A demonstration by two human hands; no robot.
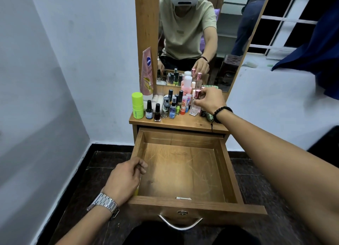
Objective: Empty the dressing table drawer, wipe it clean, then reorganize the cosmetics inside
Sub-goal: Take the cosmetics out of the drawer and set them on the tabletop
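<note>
The wooden drawer (229, 173) is pulled out and holds nothing. My left hand (126, 178) rests on its left wall with fingers loosely curled, holding nothing. Cosmetics stand crowded on the dressing table top (181, 123): a lime green bottle (137, 105), dark nail polish bottles (157, 112), a blue spray bottle (172, 111), a pink bottle (186, 83). My right hand (211, 100) pinches a clear glass perfume bottle with a pink cap (195, 108) at the right of the group.
A mirror (198, 34) stands behind the cosmetics, with a pink tube (147, 72) leaning on its frame. A green cloth (209, 116) lies under my right wrist. White walls close in on both sides; the floor is dark tile. The drawer handle (180, 224) points at my knees.
</note>
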